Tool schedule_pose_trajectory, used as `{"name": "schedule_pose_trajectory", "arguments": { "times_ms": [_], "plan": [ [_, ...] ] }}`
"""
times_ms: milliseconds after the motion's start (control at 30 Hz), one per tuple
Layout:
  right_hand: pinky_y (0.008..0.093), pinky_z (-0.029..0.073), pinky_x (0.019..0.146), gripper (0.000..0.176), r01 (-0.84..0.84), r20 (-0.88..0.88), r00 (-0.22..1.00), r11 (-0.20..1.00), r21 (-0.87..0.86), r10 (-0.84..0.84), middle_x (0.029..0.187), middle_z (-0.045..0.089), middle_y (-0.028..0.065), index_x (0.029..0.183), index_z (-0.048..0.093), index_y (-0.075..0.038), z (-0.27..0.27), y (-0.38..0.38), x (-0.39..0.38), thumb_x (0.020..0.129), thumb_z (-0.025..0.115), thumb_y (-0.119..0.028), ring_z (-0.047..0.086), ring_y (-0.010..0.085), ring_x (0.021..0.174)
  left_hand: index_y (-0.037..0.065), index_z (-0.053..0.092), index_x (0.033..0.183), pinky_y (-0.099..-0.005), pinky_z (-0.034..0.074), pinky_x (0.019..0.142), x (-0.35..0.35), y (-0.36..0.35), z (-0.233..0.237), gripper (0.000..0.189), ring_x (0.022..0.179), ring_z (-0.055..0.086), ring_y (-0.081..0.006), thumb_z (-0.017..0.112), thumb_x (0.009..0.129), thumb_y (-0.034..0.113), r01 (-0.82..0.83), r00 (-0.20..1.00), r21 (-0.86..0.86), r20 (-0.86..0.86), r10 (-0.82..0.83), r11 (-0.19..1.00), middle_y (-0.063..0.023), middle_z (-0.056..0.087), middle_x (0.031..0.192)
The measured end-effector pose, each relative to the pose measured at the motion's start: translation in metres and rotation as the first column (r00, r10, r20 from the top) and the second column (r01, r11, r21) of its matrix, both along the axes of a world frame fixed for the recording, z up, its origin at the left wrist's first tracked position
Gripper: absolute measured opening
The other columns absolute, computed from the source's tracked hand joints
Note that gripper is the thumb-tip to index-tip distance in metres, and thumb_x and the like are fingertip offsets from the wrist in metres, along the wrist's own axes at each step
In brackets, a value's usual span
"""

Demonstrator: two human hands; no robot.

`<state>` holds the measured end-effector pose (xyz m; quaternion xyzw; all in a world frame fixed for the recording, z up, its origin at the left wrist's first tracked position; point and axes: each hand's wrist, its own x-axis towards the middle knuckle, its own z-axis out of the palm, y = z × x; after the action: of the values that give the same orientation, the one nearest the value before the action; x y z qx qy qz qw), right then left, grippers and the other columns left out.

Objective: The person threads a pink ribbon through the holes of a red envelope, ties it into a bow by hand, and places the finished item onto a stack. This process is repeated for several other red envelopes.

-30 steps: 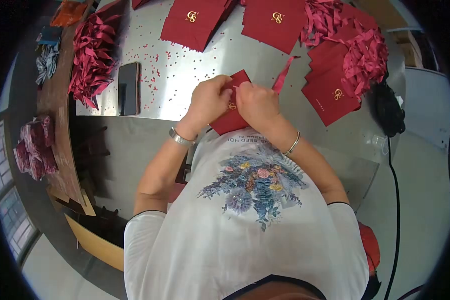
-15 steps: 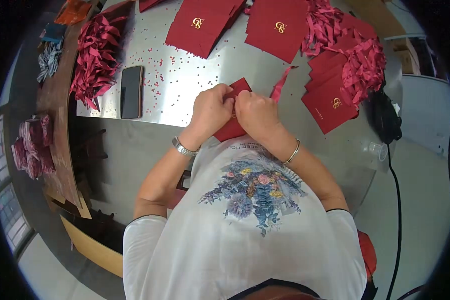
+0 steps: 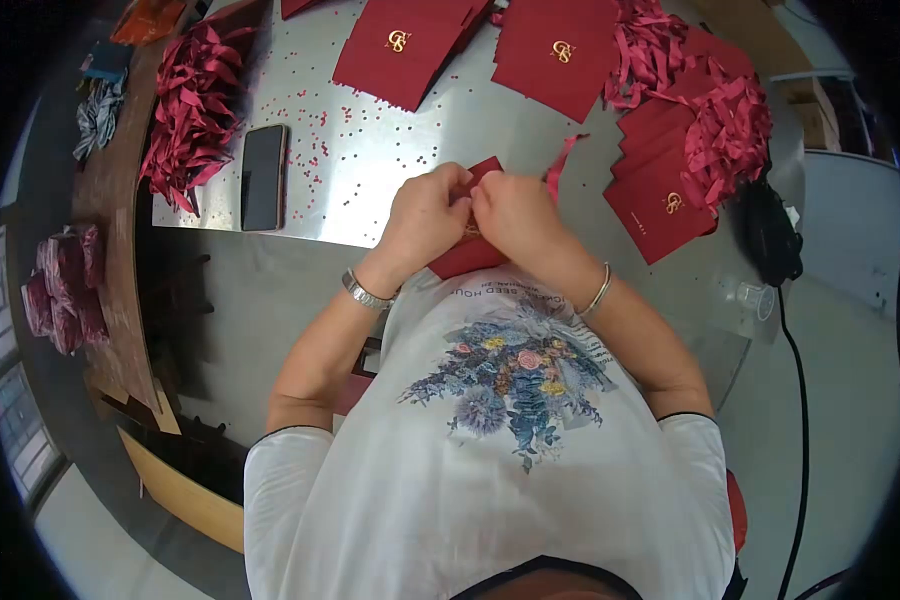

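A small flat red paper bag (image 3: 467,262) with partly covered gold print lies at the table's front edge, against my shirt. My left hand (image 3: 428,212) is closed at its upper left part, thumb and fingers pinched together. Close beside it, my right hand (image 3: 518,215) is closed too, fingertips pinched over the bag's upper part. A red ribbon (image 3: 558,172) trails out from behind my right hand. What lies exactly between the fingertips is hidden.
Stacks of red bags (image 3: 555,60) with gold letters lie at the back and right, with heaped ribbons (image 3: 727,130). More ribbons (image 3: 192,110) hang at the left beside a phone (image 3: 263,178). Red paper dots are scattered about. A clear plastic cup (image 3: 756,301) lies at right.
My right hand has turned slightly and its wrist has shifted right. The ribbon tail has drawn a little toward that hand. My left hand has stayed nearly still.
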<state>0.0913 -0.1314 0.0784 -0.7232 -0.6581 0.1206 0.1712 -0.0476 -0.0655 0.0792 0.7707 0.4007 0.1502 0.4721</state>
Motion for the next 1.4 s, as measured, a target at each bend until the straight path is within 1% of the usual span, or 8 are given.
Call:
{"name": "schedule_pose_trajectory", "arguments": {
  "times_ms": [67, 233, 500, 667, 767, 900, 1200, 1400],
  "plan": [
    [0.0426, 0.050, 0.056, 0.024, 0.021, -0.520, 0.829, 0.940, -0.340, -0.206, 0.070, 0.065, 0.0153, 0.075, 0.060, 0.000, -0.001, 0.012, 0.013, 0.086, 0.059, -0.021, 0.064, 0.0313, 0.059, 0.000, 0.065, 0.101, -0.0356, 0.052, 0.074, -0.004, 0.004, -0.005, 0.021, 0.080, 0.067, -0.0283, 0.058, 0.084, 0.011, 0.011, 0.998, -0.059, 0.064, -0.007, 0.998, -0.0170, 0.069, 0.087],
    [0.0465, 0.049, 0.060, 0.025, -0.033, -0.284, 0.959, 0.998, -0.058, 0.015, 0.075, 0.064, 0.0190, 0.078, 0.063, -0.002, 0.004, -0.002, 0.002, 0.087, 0.059, -0.025, 0.062, 0.0377, 0.068, -0.001, 0.067, 0.101, -0.0264, 0.050, 0.075, -0.012, 0.037, -0.004, 0.020, 0.079, 0.062, -0.0118, 0.057, 0.091, 0.013, 0.103, 0.995, -0.516, 0.052, -0.089, 0.850, -0.0070, 0.070, 0.088],
    [0.0475, 0.050, 0.066, 0.025, -0.027, -0.307, 0.952, 0.998, -0.052, 0.010, 0.073, 0.065, 0.0165, 0.077, 0.061, -0.005, 0.009, -0.004, 0.005, 0.085, 0.061, -0.029, 0.064, 0.0357, 0.071, -0.001, 0.066, 0.094, -0.0328, 0.051, 0.074, -0.005, 0.045, -0.005, 0.015, 0.078, 0.065, -0.0252, 0.059, 0.085, 0.008, 0.368, 0.928, -0.086, -0.023, -0.372, 0.926, -0.0143, 0.069, 0.086],
    [0.0449, 0.048, 0.065, 0.024, -0.101, -0.326, 0.945, 0.980, -0.169, 0.041, 0.076, 0.064, 0.0156, 0.085, 0.062, -0.006, -0.005, 0.001, 0.015, 0.082, 0.064, -0.030, 0.063, 0.0348, 0.074, -0.002, 0.064, 0.090, -0.0350, 0.052, 0.068, -0.007, 0.037, -0.029, 0.015, 0.073, 0.066, -0.0262, 0.055, 0.088, 0.009, 0.068, 0.998, 0.145, -0.023, -0.066, 0.987, -0.0146, 0.067, 0.079],
    [0.0462, 0.048, 0.067, 0.025, -0.098, -0.302, 0.952, 0.982, -0.165, 0.044, 0.079, 0.064, 0.0165, 0.083, 0.060, -0.005, -0.017, 0.002, 0.019, 0.081, 0.064, -0.030, 0.063, 0.0360, 0.076, -0.003, 0.057, 0.102, -0.0249, 0.055, 0.059, -0.006, 0.047, -0.019, 0.018, 0.071, 0.065, -0.0167, 0.047, 0.095, 0.010, -0.394, 0.858, -0.584, 0.043, 0.512, 0.710, -0.0102, 0.063, 0.085],
    [0.0484, 0.047, 0.068, 0.026, -0.133, -0.327, 0.943, 0.973, -0.189, 0.065, 0.081, 0.064, 0.0166, 0.081, 0.058, -0.005, -0.021, 0.005, 0.020, 0.081, 0.063, -0.030, 0.062, 0.0372, 0.078, -0.005, 0.053, 0.110, -0.0255, 0.056, 0.064, -0.010, 0.047, -0.037, 0.022, 0.072, 0.065, -0.0175, 0.047, 0.096, 0.010, -0.433, 0.786, -0.672, 0.046, 0.617, 0.601, -0.0122, 0.063, 0.091],
    [0.0414, 0.046, 0.065, 0.020, -0.146, -0.417, 0.905, 0.981, -0.131, 0.079, 0.081, 0.062, 0.0174, 0.082, 0.056, -0.001, -0.024, 0.000, 0.029, 0.083, 0.064, -0.020, 0.060, 0.0353, 0.077, 0.001, 0.066, 0.102, -0.0364, 0.049, 0.079, -0.031, 0.019, -0.027, 0.024, 0.087, 0.063, -0.0267, 0.066, 0.078, 0.005, -0.010, 0.996, 0.263, -0.083, 0.033, 0.965, -0.0140, 0.065, 0.088],
    [0.0350, 0.048, 0.064, 0.021, -0.115, -0.298, 0.952, 0.982, -0.151, 0.065, 0.082, 0.064, 0.0151, 0.099, 0.062, -0.002, 0.014, -0.030, 0.059, 0.082, 0.066, -0.015, 0.063, 0.0279, 0.072, 0.001, 0.067, 0.100, -0.0400, 0.049, 0.081, -0.034, 0.029, -0.014, 0.029, 0.091, 0.060, -0.0318, 0.065, 0.071, 0.001, 0.128, 0.973, 0.165, -0.212, -0.092, 0.978, -0.0156, 0.067, 0.095]
  ]
}}
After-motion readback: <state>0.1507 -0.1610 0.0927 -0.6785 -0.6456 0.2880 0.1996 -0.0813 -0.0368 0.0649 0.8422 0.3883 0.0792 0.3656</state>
